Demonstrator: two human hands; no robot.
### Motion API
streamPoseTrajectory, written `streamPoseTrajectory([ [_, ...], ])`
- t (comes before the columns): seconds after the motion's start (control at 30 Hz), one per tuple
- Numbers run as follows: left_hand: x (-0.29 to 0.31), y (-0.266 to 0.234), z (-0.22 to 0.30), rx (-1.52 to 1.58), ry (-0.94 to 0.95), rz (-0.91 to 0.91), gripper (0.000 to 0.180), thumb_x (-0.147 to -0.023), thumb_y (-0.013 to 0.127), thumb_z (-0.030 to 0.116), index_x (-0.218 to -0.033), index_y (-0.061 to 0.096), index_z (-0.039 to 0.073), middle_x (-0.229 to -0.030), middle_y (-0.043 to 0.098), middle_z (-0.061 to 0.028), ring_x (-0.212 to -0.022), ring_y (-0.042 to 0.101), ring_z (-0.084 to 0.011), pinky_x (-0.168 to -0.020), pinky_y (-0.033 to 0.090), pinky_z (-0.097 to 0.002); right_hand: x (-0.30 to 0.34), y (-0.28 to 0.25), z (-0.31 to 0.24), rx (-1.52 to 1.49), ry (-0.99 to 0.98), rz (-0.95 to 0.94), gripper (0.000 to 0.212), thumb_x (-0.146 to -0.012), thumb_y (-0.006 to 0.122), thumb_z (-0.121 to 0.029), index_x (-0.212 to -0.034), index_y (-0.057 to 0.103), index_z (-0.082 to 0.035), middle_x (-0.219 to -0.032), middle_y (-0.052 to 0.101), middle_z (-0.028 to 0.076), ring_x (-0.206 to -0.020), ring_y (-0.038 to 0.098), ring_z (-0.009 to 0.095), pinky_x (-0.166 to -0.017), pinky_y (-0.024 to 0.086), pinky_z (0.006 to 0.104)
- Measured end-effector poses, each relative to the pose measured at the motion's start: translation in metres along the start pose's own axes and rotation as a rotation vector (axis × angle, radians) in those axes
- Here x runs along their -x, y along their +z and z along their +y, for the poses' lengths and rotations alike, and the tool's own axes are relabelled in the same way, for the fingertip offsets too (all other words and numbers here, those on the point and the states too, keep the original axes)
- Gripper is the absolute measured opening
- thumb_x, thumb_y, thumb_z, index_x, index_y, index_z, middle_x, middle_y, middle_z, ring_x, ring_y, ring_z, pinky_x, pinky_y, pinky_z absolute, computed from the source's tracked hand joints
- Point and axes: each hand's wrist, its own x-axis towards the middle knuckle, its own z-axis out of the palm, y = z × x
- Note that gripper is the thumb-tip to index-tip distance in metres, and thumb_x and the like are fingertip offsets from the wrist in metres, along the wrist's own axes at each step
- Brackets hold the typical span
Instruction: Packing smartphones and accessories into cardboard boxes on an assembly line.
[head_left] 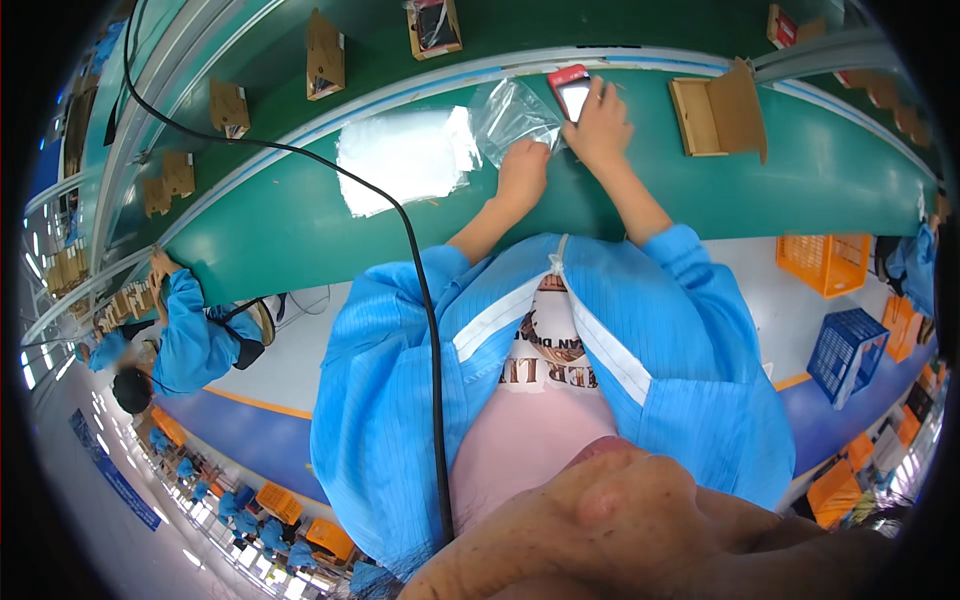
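Observation:
My left hand (pixel 524 170) is closed on the edge of a clear plastic bag (pixel 512 112), which spreads crumpled over the green worktop. Right of it, my right hand (pixel 601 122) grips a small flat red-edged device (pixel 572 92) with a bright white face. The device's far end sticks out past my fingers, close beside the bag and apart from its opening as far as I can see. Left of the bag lies a pile of white, glossy plastic sheets or bags (pixel 395 160). An open cardboard box (pixel 700 117) stands to the right, its flap raised.
Beyond a metal rail, a darker green belt carries cardboard boxes (pixel 325 57) and another open box (pixel 434 27). A black cable (pixel 412 235) hangs across the view. A co-worker in blue (pixel 190 335) sits at the left. Orange (pixel 823 262) and blue crates (pixel 848 355) stand at the right.

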Motion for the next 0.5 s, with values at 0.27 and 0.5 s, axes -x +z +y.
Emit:
streamPoseTrajectory([
  [0.27, 0.002, -0.001, -0.01, 0.092, -0.046, 0.117, 0.009, -0.08, 0.058, 0.006, -0.088, 0.062, 0.002, -0.087, 0.06, -0.016, -0.084, 0.057, -0.0358, -0.074, 0.046, -0.0429, 0.012, -0.021, 0.065, -0.081, -0.048, 0.016, 0.065, -0.065, 0.08, -0.034, -0.109, 0.05, 0.003, -0.102, 0.055, 0.022, -0.09, 0.059, 0.033, -0.075, 0.05, 0.0406],
  [0.5, -0.004, -0.001, -0.011, 0.214, -0.118, 0.047, 0.009, -0.079, 0.06, 0.007, -0.087, 0.063, 0.004, -0.084, 0.06, -0.0171, -0.079, 0.058, -0.0352, -0.07, 0.047, -0.0426, 0.055, -0.032, 0.061, -1.128, 0.139, -0.162, 0.034, -0.089, 0.061, -0.022, -0.104, 0.05, 0.006, -0.085, 0.066, 0.013, -0.061, 0.067, 0.018, -0.051, 0.052, 0.0264],
])
